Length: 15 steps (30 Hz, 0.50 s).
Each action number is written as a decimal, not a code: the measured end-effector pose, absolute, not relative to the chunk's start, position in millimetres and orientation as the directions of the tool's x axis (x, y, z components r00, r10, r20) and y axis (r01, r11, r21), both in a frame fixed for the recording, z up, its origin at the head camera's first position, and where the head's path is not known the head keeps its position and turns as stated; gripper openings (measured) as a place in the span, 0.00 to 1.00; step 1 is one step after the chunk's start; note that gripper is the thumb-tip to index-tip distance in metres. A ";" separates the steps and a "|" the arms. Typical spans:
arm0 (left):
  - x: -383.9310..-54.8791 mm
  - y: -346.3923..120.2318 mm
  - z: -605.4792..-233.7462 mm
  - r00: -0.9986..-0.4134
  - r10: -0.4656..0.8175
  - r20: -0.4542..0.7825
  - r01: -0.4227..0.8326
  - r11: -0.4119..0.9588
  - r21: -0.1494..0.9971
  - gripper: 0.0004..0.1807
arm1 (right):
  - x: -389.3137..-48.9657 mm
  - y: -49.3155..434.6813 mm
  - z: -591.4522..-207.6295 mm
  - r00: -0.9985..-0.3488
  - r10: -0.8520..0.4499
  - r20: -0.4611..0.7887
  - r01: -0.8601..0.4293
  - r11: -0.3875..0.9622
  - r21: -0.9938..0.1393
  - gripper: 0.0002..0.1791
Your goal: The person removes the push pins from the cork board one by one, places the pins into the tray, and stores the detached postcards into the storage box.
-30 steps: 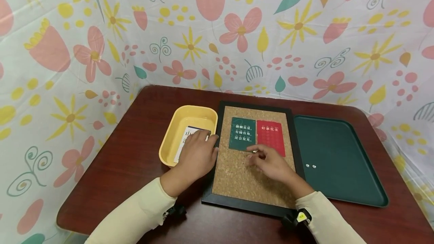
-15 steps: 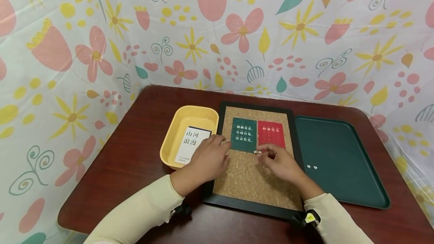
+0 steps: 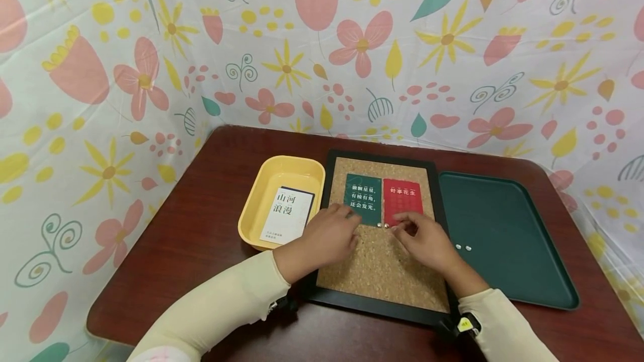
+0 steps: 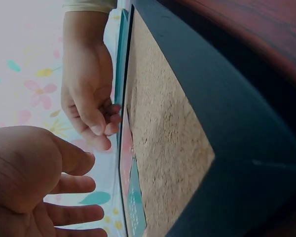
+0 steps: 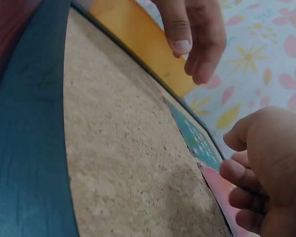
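A green card (image 3: 363, 200) and a red card (image 3: 402, 201), both with white lettering, lie side by side on the cork board (image 3: 372, 272). Two small silver pins, a left pin (image 3: 379, 225) and a right pin (image 3: 386, 226), show at their lower corners. My right hand (image 3: 425, 242) hovers by the red card's lower edge. Its fingers are loosely bent, the thumb is apart, and nothing shows between them in the right wrist view. Over the board's left side, partly covering the green card's lower left corner, is my left hand (image 3: 329, 239), fingers relaxed, holding nothing.
A yellow bin (image 3: 251, 214) holding a white card (image 3: 288, 214) with dark lettering stands left of the board. To the right lies a dark green tray (image 3: 508, 261) with two silver pins (image 3: 463, 248). A black frame (image 3: 372, 305) surrounds the cork.
My left hand has moved right, from over the yellow bin to over the board, uncovering the white card. My right hand has drawn slightly right, leaving the two pins visible.
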State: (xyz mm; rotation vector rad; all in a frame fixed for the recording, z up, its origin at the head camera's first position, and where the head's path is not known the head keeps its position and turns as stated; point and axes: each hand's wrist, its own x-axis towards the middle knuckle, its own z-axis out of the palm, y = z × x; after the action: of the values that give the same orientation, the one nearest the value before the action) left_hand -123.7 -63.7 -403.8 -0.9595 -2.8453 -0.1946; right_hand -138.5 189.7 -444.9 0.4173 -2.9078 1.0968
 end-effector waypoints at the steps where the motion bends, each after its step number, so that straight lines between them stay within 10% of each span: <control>1: -124.2 -61.7 -404.1 -0.788 0.596 0.154 0.611 0.787 0.081 0.14 | -138.9 190.5 -445.7 -0.963 -0.243 0.116 -0.261 0.736 -0.625 0.15; 15: -136.1 -32.4 -413.7 -0.802 0.597 -0.017 0.593 0.800 0.095 0.17 | -138.6 188.6 -445.7 -0.951 -0.225 0.210 -0.301 0.825 -0.478 0.16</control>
State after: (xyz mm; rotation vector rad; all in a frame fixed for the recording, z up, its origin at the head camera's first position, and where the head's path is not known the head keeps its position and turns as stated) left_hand -136.1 -32.4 -413.7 -1.0003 -3.0235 -0.1354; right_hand -138.6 188.6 -445.7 0.4149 -2.8624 0.7846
